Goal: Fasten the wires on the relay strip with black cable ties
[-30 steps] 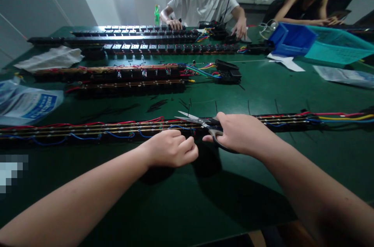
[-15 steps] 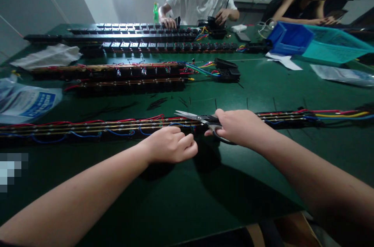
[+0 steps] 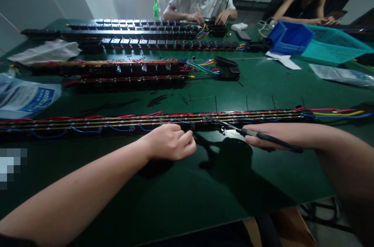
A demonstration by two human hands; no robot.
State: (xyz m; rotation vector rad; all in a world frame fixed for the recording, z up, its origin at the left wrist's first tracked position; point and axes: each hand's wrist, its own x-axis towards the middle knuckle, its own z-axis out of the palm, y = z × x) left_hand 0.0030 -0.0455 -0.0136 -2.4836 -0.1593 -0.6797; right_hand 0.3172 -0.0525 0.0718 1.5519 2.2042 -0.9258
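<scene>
A pair of scissors [image 3: 257, 135] is in my right hand [image 3: 270, 132], its blades pointing left over the near wired bar. My left hand [image 3: 173, 142] is closed in a loose fist at the near edge of that bar; what its fingers hold, if anything, is hidden. The long black wired bar [image 3: 117, 124] runs across the table under both hands, with brass-coloured rods and red and blue wires along it. Thin black strips [image 3: 215, 103] stick up behind it.
More long black bars [image 3: 128, 67] lie farther back on the green table [image 3: 175, 200]. Loose black strips [image 3: 157, 101] are scattered between. A plastic bag [image 3: 29, 95] is at left, a blue bin [image 3: 290, 38] and a teal basket [image 3: 336, 44] at right. Two people sit opposite.
My right hand has moved right and toward me with the scissors, which have turned. My left hand has barely moved. Across the table, the white-shirted person's hand has shifted right.
</scene>
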